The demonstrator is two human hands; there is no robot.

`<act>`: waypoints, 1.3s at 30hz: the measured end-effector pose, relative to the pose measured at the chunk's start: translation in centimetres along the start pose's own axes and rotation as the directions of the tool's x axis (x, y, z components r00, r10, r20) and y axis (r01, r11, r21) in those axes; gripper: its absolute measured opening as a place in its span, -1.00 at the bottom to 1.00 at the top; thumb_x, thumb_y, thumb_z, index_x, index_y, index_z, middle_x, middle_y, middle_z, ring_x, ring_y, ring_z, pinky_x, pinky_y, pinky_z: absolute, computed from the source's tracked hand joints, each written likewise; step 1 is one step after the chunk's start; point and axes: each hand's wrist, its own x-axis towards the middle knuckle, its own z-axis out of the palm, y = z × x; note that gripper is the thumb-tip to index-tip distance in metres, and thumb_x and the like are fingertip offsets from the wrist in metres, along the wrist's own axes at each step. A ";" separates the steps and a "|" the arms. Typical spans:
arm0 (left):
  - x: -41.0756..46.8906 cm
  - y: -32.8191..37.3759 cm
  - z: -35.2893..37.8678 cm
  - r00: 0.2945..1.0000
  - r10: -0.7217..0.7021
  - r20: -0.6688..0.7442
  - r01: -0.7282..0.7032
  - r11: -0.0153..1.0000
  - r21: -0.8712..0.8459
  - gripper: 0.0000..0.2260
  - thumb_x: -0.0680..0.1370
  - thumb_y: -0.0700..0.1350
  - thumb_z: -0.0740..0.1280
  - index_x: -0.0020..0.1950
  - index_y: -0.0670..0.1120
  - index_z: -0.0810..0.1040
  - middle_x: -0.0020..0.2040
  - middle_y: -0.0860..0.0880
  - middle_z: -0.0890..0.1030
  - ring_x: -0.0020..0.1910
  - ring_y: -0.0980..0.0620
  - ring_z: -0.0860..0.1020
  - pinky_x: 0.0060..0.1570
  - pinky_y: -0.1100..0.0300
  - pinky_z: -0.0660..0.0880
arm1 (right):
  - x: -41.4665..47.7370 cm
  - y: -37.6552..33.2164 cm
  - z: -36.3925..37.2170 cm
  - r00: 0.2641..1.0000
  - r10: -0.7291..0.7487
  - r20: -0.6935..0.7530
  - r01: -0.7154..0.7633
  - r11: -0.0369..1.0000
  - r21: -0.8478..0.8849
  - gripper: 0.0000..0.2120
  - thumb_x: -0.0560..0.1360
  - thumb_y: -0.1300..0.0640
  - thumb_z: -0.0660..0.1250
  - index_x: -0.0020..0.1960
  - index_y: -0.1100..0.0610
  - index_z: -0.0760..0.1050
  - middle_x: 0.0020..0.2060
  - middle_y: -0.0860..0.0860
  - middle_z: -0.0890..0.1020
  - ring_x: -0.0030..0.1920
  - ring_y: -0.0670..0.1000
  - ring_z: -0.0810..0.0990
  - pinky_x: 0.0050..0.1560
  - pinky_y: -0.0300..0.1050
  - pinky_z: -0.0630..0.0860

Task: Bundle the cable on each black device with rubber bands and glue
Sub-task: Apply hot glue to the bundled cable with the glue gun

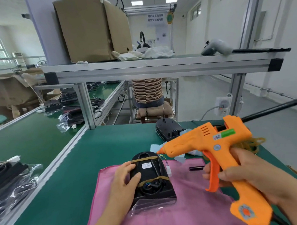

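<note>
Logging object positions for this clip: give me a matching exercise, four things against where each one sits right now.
Things
1. glue gun
2. banded black device
3. cardboard box
4. second black device

Places
A. on the upper shelf
B. on the pink cloth, with the left hand resting on it
C. gripped in the right hand
D. on the green table, beyond the cloth

Pairs: 1-C, 2-B, 3-A, 4-D
</note>
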 end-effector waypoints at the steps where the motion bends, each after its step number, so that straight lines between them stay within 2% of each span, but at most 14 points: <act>1: -0.1 0.0 -0.1 1.000 0.009 0.000 -0.009 1.000 0.007 -0.73 0.53 -0.30 0.40 0.04 0.08 0.56 0.23 0.14 0.51 0.32 -0.01 0.47 0.39 -0.06 0.38 | 0.6 0.0 0.0 0.997 -0.079 0.008 0.079 0.997 -0.006 -0.68 0.36 0.21 0.57 0.05 -0.01 0.60 -0.03 0.07 0.71 0.00 0.10 0.70 0.12 0.20 0.60; 2: -0.1 0.0 -0.2 1.000 0.016 -0.002 -0.016 1.000 0.015 -0.72 0.53 -0.29 0.41 0.04 0.10 0.56 0.22 0.18 0.51 0.31 0.00 0.48 0.38 -0.05 0.39 | 1.0 -0.4 0.2 0.996 -0.093 -0.004 0.093 0.995 -0.028 -0.74 0.42 0.21 0.51 0.05 -0.04 0.60 -0.03 0.04 0.71 0.00 0.08 0.70 0.10 0.17 0.62; 5: -0.1 -0.3 -0.1 1.000 0.028 -0.007 -0.028 0.999 0.027 -0.71 0.52 -0.27 0.42 0.04 0.13 0.55 0.20 0.26 0.49 0.30 0.03 0.48 0.38 -0.02 0.39 | 1.7 -0.7 0.6 0.992 -0.125 0.009 0.125 0.990 -0.062 -0.89 0.48 0.01 0.45 0.01 -0.09 0.61 -0.07 -0.01 0.72 -0.05 0.04 0.72 0.02 0.09 0.65; 9: 0.0 -0.6 0.0 1.000 0.022 -0.015 -0.021 0.999 0.026 -0.70 0.53 -0.24 0.42 0.03 0.19 0.54 0.21 0.29 0.48 0.30 0.08 0.46 0.39 0.00 0.39 | 1.6 -1.0 1.0 0.988 -0.141 0.058 0.150 0.969 -0.199 -0.84 0.43 -0.15 0.45 -0.04 -0.15 0.59 -0.15 -0.10 0.72 -0.12 -0.04 0.71 -0.07 -0.01 0.66; 13: 0.1 -0.8 0.0 1.000 0.023 -0.014 -0.022 1.000 0.015 -0.71 0.53 -0.22 0.41 0.04 0.20 0.55 0.22 0.31 0.48 0.30 0.09 0.47 0.38 -0.01 0.39 | 1.0 -1.1 1.0 0.978 -0.166 0.123 0.189 0.959 -0.210 -0.78 0.45 -0.22 0.42 -0.01 -0.12 0.59 -0.17 -0.06 0.72 -0.16 0.01 0.72 -0.16 -0.03 0.65; 17: 0.0 -0.9 0.0 1.000 0.025 -0.014 -0.025 1.000 0.005 -0.71 0.53 -0.22 0.41 0.04 0.19 0.55 0.23 0.29 0.48 0.31 0.06 0.47 0.37 -0.05 0.40 | 0.6 -1.8 0.8 0.974 -0.171 0.149 0.200 0.957 -0.208 -0.72 0.45 -0.24 0.42 0.02 -0.07 0.60 -0.16 -0.03 0.72 -0.16 0.04 0.72 -0.16 -0.01 0.66; 22: 0.0 -1.0 0.0 1.000 0.031 -0.007 -0.031 0.999 0.010 -0.72 0.54 -0.21 0.40 0.05 0.19 0.54 0.22 0.31 0.48 0.30 0.09 0.47 0.37 0.02 0.40 | 0.5 -2.1 0.6 0.971 -0.162 0.175 0.199 0.955 -0.218 -0.74 0.43 -0.24 0.44 -0.01 -0.09 0.60 -0.16 -0.02 0.72 -0.16 0.04 0.72 -0.16 -0.01 0.66; 28: 0.0 -0.9 0.0 0.999 0.039 0.011 -0.039 0.999 0.010 -0.75 0.55 -0.21 0.38 0.11 0.12 0.55 0.20 0.35 0.46 0.27 0.23 0.44 0.18 0.41 0.33 | 1.0 -3.1 -0.1 0.971 -0.144 0.193 0.197 0.936 -0.292 -0.72 0.39 -0.26 0.48 -0.05 -0.12 0.57 -0.16 -0.07 0.70 -0.15 -0.02 0.69 -0.12 -0.07 0.63; 33: 0.0 -1.0 0.0 0.999 0.043 0.010 -0.043 0.999 0.009 -0.76 0.55 -0.21 0.38 0.14 0.08 0.56 0.20 0.34 0.45 0.25 0.25 0.44 0.17 0.41 0.33 | 1.8 -4.5 -0.9 0.971 -0.126 0.201 0.201 0.886 -0.417 -0.73 0.39 -0.27 0.44 -0.06 -0.13 0.55 -0.20 -0.12 0.67 -0.22 -0.12 0.64 -0.17 -0.14 0.59; 39: 0.1 -1.2 0.0 1.000 0.029 0.004 -0.028 0.999 -0.022 -0.75 0.55 -0.23 0.38 0.13 0.09 0.56 0.21 0.33 0.46 0.26 0.21 0.46 0.26 0.27 0.38 | 2.0 -4.7 -1.4 0.972 -0.117 0.204 0.207 0.839 -0.504 -0.73 0.40 -0.30 0.41 -0.11 -0.13 0.52 -0.25 -0.12 0.64 -0.28 -0.12 0.59 -0.23 -0.18 0.55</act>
